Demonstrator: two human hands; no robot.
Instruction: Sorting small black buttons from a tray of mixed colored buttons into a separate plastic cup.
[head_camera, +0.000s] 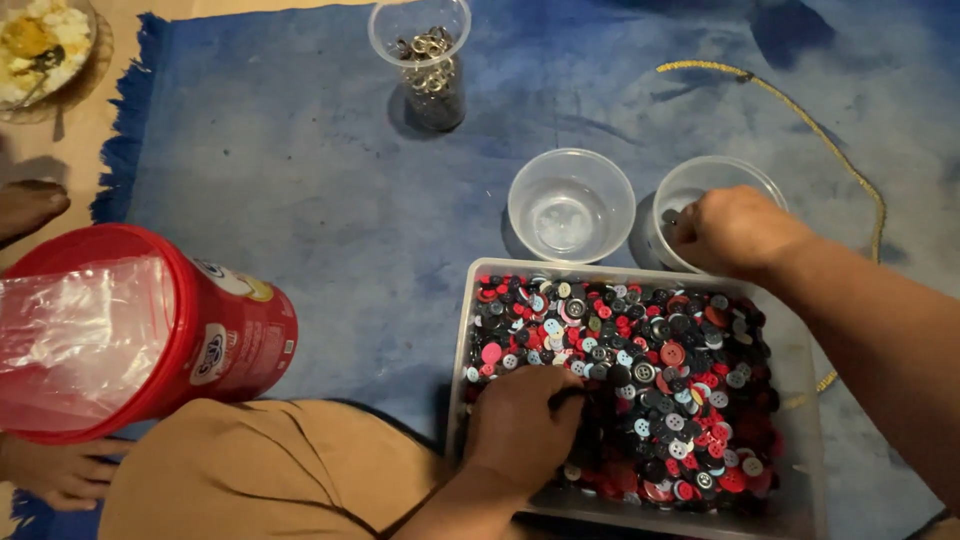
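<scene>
My left hand (522, 425) is nearest, at 6 o'clock, fingers curled down into the heap of red, black and grey buttons (640, 380) in the clear rectangular tray (800, 400). I cannot tell whether those fingers have pinched any button, since they are buried. Farther out at 2 o'clock, my right hand (735, 232) reaches over the rim of a round clear bowl (745, 175), fingers bunched loosely downward inside it; whatever they hold or let go is hidden. I judge this to be the sorting step, one hand picking, the other dropping. The next move calls for a clean single pick from the pile. An empty clear bowl (570, 205) stands just beside, at 12 o'clock, and farthest is a cup of metal rings (425, 65).
</scene>
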